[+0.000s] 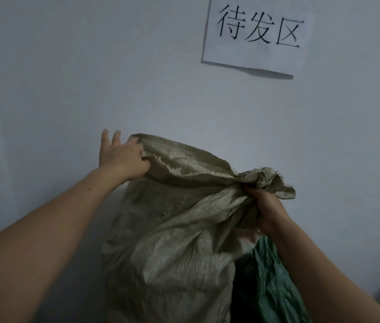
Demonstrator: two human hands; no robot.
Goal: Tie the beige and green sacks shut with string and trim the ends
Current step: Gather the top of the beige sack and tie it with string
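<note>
Left hand: it holds the top left rim of the beige sack. The thumb and some fingers pinch the cloth. Two fingers stick up straight, near the wall.
Right hand: the right hand is a tight fist round the bunched top right part of the beige sack.
Sack mouth: the rim runs from one hand to the other. It is partly open, and its edge is frayed. A loose flap pokes out past the fist.
Beige sack: it stands up tall and full, right in front of the wall.
Green sack: it is low on the right of the beige sack, touching it, under the right arm.
Open room: bare wall to the left of the beige sack and above it.
Paper sign: it is on the wall, high above the beige sack and to the right.
</note>
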